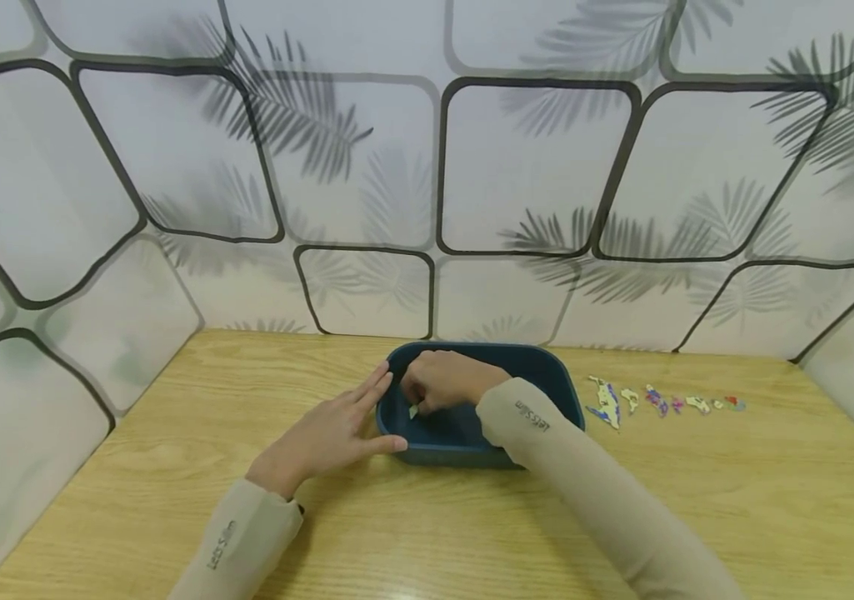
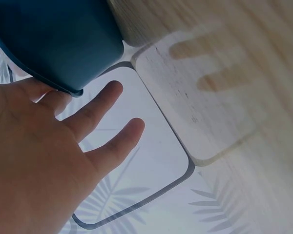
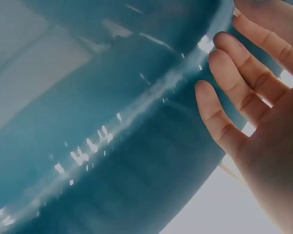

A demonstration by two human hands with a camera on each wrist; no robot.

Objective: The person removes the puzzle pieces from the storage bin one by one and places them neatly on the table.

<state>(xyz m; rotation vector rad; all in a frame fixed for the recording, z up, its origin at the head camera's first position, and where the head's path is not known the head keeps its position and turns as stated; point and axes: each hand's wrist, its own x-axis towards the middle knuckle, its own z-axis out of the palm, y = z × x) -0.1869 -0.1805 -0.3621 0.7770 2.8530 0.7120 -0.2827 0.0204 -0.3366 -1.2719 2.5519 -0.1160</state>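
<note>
A dark blue plastic basin point(image 1: 456, 454) stands on the wooden table. My left hand point(image 1: 329, 437) is at its left end, fingers straight and spread, with the thumb along the near rim. In the left wrist view, two fingers of the left hand point(image 2: 44, 141) stretch past the basin's outer wall point(image 2: 63, 44). My right hand point(image 1: 445, 381) reaches down inside the basin, toward its left side. Between its thumb and index finger it pinches a small pale flat piece point(image 1: 413, 411). The other fingers of the right hand point(image 3: 263, 97) are loosely bent beside the shiny inner wall point(image 3: 112, 131).
To the right of the basin, several small colourful cut-out pieces lie in a row on the table point(image 1: 696, 500), the largest a pale and blue one point(image 1: 606, 404) nearest the basin. A patterned backdrop point(image 1: 367, 292) closes off the back and sides.
</note>
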